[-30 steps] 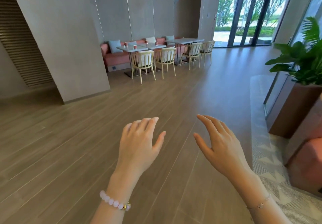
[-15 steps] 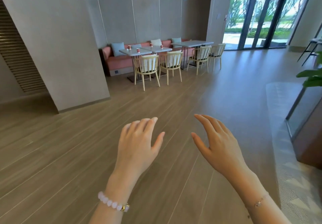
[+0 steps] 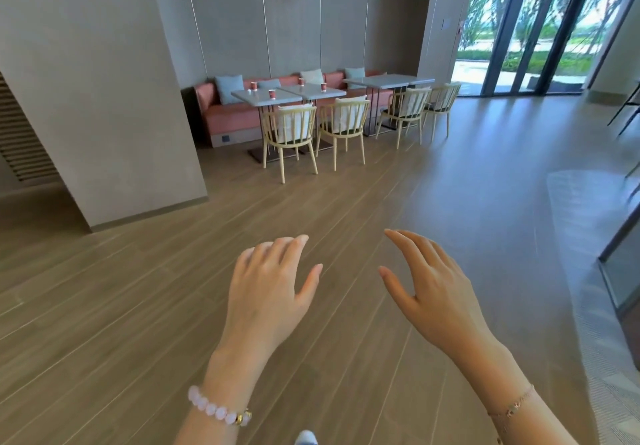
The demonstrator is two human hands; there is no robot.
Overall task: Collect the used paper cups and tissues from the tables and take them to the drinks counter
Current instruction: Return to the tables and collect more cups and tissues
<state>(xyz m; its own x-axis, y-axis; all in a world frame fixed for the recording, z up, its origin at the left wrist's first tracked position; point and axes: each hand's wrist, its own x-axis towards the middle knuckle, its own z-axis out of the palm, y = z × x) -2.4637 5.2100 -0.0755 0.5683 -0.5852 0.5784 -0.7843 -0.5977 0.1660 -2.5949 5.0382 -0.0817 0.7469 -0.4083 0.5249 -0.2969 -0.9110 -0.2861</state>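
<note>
Four small red paper cups (image 3: 272, 93) stand upright on two adjoining grey counters (image 3: 291, 98) before a pink bench (image 3: 235, 118), far across the room from the hands. Two cups are on the left counter, one at its far edge, one nearer its middle; two are on the right counter, toward its far left corner and right edge. The left hand (image 3: 270, 292) and right hand (image 3: 433, 292) hover palm-down above the wooden floor (image 3: 121, 306), fingers (image 3: 405, 245) loosely spread, holding nothing.
</note>
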